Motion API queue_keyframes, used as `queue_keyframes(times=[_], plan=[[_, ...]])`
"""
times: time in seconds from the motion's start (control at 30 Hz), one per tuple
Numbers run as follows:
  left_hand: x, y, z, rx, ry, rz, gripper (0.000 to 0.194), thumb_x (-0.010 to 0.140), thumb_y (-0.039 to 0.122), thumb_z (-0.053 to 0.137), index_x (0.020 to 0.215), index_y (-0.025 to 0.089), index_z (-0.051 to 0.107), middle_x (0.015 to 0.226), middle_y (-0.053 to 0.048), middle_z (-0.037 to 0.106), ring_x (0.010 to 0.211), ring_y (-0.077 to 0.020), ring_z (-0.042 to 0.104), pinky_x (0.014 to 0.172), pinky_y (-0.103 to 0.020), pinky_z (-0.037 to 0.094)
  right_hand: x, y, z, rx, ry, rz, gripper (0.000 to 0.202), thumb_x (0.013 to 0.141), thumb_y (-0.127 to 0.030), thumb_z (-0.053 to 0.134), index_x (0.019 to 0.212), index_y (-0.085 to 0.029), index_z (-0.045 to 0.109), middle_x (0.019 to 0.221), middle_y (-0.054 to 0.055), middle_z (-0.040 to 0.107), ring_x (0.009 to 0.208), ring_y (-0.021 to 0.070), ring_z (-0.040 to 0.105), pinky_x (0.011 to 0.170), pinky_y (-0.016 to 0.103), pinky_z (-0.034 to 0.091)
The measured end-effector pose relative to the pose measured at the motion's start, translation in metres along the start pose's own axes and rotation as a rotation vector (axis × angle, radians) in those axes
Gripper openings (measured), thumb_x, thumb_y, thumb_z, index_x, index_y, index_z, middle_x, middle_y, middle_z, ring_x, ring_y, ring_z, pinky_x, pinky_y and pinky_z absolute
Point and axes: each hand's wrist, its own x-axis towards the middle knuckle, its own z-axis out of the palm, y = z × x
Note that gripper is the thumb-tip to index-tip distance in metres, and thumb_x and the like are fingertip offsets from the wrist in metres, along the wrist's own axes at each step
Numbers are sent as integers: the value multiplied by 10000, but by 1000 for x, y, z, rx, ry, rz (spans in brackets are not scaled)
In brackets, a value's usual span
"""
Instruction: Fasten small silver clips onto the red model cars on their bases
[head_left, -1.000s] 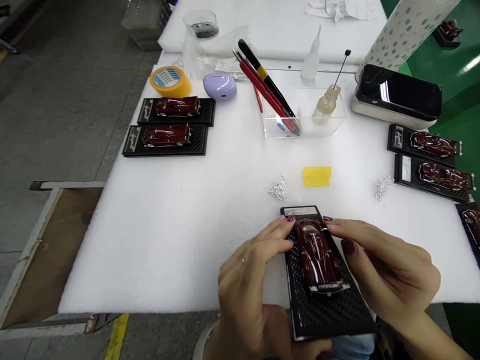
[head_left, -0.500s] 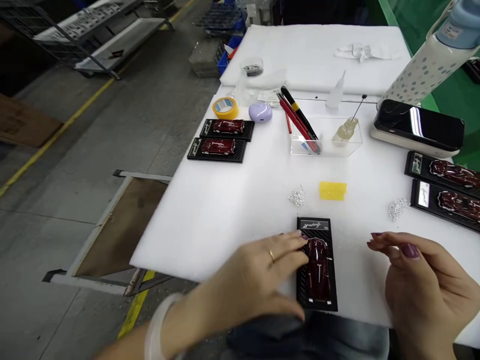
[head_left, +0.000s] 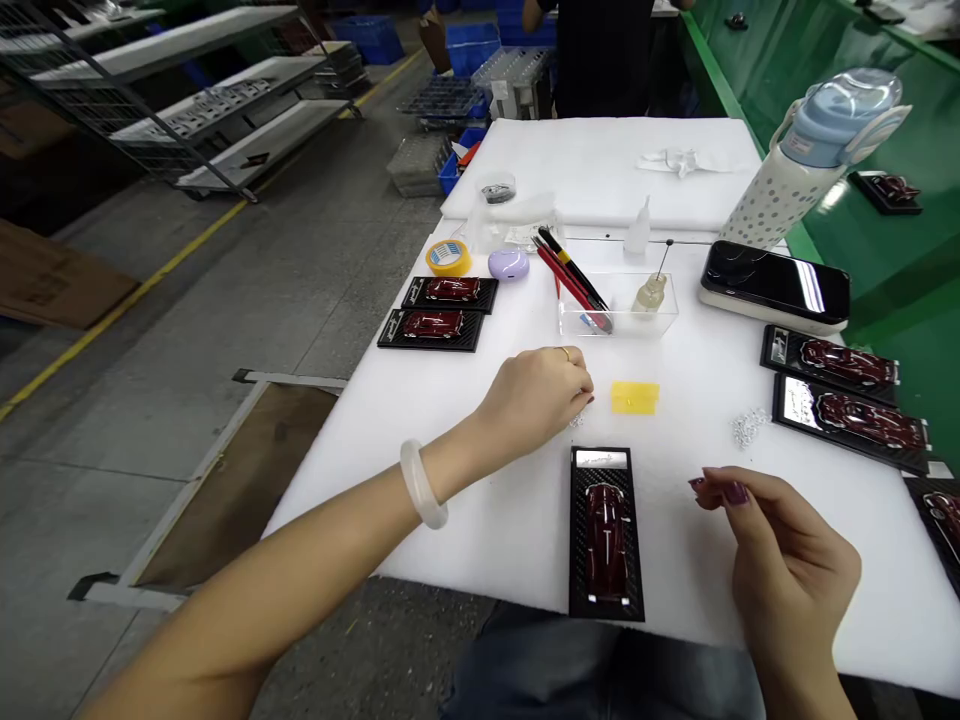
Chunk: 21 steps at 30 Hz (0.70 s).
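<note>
My left hand [head_left: 536, 395] reaches over a small pile of tiny silver parts [head_left: 577, 419], its fingers pinched down at the pile and mostly hiding it. Whatever those fingertips may hold is hidden. My right hand [head_left: 780, 560] is raised over the table's right side, thumb and fingertips pressed together; anything between them is too small to make out. Between the hands, a dark red model car [head_left: 606, 545] lies on its black textured base [head_left: 577, 560], touched by neither hand. Beyond it lies a yellow piece of tape or paper [head_left: 635, 398]. A second silver pile [head_left: 748, 427] rests at the right.
More model cars on bases stand at left [head_left: 432, 325] and right [head_left: 870, 418]. Farther back are a clear tray [head_left: 630, 325] with pens and a small bottle [head_left: 650, 293], yellow tape [head_left: 448, 258], a purple case [head_left: 508, 265], a phone [head_left: 780, 282] and a tumbler [head_left: 787, 185].
My left hand has left the side of the middle model car and moved forward to the silver pile, its fingers closing to a pinch. My right hand stays pinched; the camera view has tilted up.
</note>
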Motion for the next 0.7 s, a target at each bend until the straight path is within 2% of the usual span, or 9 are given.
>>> queue_keyframes(times=[0.07,0.23,0.33,0.47,0.6,0.7], plan=[[1,1,-1,4,-13,-17,197,890,155,612,829,196,795,934,-21,779,777,-139,715,630,-236,527,0,-1,0,-6,-11,-5,94,908,-241,700,906,-205,787,773,27,740,678,159,730,604,245,643],[3,-7,-10,-4,4,-75,188,916,199,602,926,202,790,978,-14,783,747,-116,707,664,-241,537,-3,2,-1,-7,-16,-32,108,918,-209,688,959,-233,785,812,9,748,709,134,727,642,217,631],[5,-12,-11,28,-35,-46,164,881,173,638,875,224,793,924,13,790,766,-124,719,650,-226,526,-3,3,-1,-15,-18,-27,104,910,-214,696,955,-236,786,808,7,747,703,138,727,633,218,624],[6,-14,-9,149,-70,67,205,898,153,597,866,223,787,895,11,785,828,-155,723,618,-233,477,-2,1,0,-35,-34,-31,104,908,-215,698,957,-240,786,786,0,743,692,129,724,634,202,614],[7,-13,-9,294,-63,246,282,888,49,531,737,171,735,779,-18,744,718,-138,656,583,-235,380,-3,1,0,-49,-42,-33,112,922,-200,687,967,-240,782,777,-3,735,703,116,720,649,187,610],[10,-17,-6,366,-5,380,297,859,-22,509,692,153,681,731,-19,713,680,-130,609,589,-244,341,-3,3,0,-70,-57,-45,122,928,-195,680,988,-242,775,787,0,737,709,113,718,656,189,611]])
